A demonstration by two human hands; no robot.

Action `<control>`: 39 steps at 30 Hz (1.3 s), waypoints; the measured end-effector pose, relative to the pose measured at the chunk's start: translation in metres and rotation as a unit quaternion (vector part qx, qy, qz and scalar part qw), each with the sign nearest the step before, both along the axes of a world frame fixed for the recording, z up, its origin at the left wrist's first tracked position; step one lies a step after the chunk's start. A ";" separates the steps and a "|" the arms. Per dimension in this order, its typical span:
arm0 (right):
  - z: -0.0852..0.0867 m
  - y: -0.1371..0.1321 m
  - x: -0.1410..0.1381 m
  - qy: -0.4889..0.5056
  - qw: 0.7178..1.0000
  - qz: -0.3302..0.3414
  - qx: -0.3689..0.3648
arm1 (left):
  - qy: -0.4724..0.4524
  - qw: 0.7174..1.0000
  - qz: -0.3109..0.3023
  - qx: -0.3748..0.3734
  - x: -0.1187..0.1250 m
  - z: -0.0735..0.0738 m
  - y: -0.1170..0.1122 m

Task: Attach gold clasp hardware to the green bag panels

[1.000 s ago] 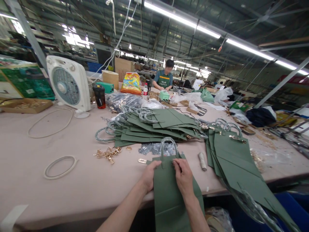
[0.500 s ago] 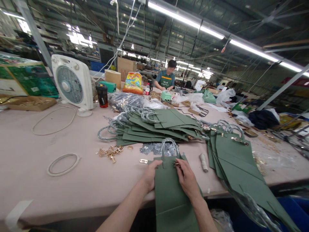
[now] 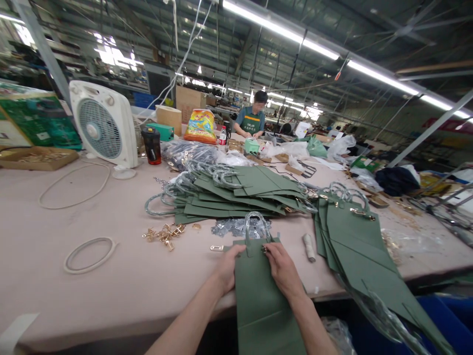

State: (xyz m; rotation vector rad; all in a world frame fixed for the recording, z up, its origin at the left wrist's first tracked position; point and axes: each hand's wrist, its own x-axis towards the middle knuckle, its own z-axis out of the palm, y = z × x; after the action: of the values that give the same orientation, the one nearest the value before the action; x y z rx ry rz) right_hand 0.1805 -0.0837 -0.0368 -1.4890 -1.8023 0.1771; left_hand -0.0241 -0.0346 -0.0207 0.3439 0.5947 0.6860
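Head view: hands (image 3: 226, 270) pinch a flat green panel (image 3: 256, 291) and a shiny metal fitting (image 3: 264, 249).

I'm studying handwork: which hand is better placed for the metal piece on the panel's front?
Right hand, probably: it's at the metal piece; the left hand grips the green panel by its edge.

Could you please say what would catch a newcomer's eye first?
Probably the flat green panel with a looped handle, front center: the left hand grips it, the right hand pinches a metal fitting. Beyond lies a pile of similar green panels. A boxy white plastic fan stands left.
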 end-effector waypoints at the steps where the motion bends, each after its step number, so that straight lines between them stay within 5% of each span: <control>1: 0.000 0.000 -0.001 -0.004 1.000 -0.002 0.005 | 0.004 1.000 0.004 0.002 0.000 0.000 0.000; 25: -0.004 -0.002 -0.012 -0.146 0.985 -0.083 0.027 | 0.018 1.000 0.021 -0.005 0.000 0.005 -0.003; 32: -0.003 -0.001 -0.005 -0.091 0.994 -0.011 0.055 | 0.043 0.998 0.040 0.002 0.002 0.004 -0.004; 39: -0.003 -0.003 -0.006 -0.057 0.996 -0.025 0.057 | 0.035 0.999 0.037 0.000 0.002 0.006 -0.005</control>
State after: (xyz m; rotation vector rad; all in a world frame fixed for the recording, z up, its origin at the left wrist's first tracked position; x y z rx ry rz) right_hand 0.1749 -0.0862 -0.0393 -1.4874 -1.8299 -0.0349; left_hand -0.0222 -0.0396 -0.0142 0.3493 0.6763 0.7476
